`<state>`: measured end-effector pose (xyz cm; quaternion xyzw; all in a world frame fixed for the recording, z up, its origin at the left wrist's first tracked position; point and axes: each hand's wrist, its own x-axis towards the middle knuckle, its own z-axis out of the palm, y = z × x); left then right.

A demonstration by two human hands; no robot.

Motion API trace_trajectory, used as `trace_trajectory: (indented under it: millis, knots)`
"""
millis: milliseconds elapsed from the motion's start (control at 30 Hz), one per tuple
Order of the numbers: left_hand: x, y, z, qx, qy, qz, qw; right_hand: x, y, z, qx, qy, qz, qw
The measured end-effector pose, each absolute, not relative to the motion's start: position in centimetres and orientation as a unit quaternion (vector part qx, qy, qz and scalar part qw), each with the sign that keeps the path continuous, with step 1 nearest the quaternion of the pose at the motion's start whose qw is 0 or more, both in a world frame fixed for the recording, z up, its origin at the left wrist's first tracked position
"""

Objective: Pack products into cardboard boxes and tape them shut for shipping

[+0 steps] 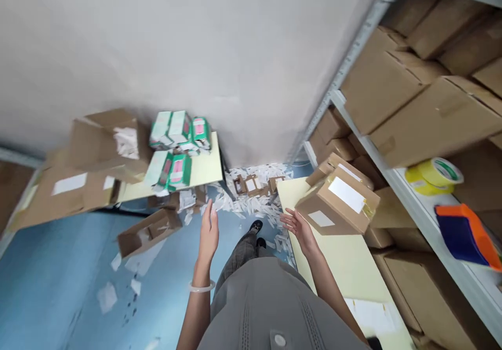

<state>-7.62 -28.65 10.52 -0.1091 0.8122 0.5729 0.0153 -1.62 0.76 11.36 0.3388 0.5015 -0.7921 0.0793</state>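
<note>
My left hand point(209, 230) is raised over the floor in front of me, fingers stretched out and nothing in them. A white bracelet point(201, 288) circles that wrist. My right hand point(298, 226) is also empty, its fingers spread apart. It is nearest to a taped cardboard box point(327, 198) with white labels, on the pale yellow table point(345, 256) to my right; whether the fingers touch the box I cannot tell. On the left table point(207, 168) stand several green and white cartons point(181, 171) beside an open cardboard box point(94, 143).
Shelves point(392, 175) full of cardboard boxes point(439, 109) line the right side, with yellow tape rolls point(431, 176) and an orange and blue tape dispenser point(466, 235). Paper scraps point(235, 201) litter the blue floor point(98, 245). An open box point(151, 230) lies there.
</note>
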Motion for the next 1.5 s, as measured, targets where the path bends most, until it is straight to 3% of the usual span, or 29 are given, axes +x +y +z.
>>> trace_trajectory:
  millis: [167, 400, 567, 833, 1067, 1333, 1500]
  knots:
    - [-2.1, -35.4, 10.2, -0.217, 0.802, 0.552, -0.078, -4.4, -2.7, 12.7, 0.255, 0.544, -0.794, 0.098]
    - [-1.1, -37.6, 11.3, -0.234, 0.759, 0.586, -0.159, -8.1, -7.7, 14.0, 0.199, 0.562, -0.792, 0.127]
    - [-2.4, -40.9, 11.4, -0.206, 0.755, 0.604, -0.149, -8.6, -11.9, 13.2, 0.211, 0.569, -0.782, 0.144]
    - [-5.9, -52.6, 10.5, -0.181, 0.769, 0.606, -0.089, -10.0, -20.0, 9.3, 0.282, 0.566, -0.767, 0.111]
    - [-10.5, -60.6, 10.0, -0.132, 0.768, 0.625, -0.043, -10.9, -30.0, 9.9, 0.267, 0.556, -0.784, 0.071]
    - [-15.1, -63.7, 7.9, -0.140, 0.750, 0.645, -0.031, -15.7, -31.4, 9.8, 0.311, 0.588, -0.747, 0.017]
    - [-17.0, -65.7, 8.4, -0.188, 0.747, 0.636, -0.056, -22.5, -33.9, 9.9, 0.285, 0.623, -0.728, 0.028]
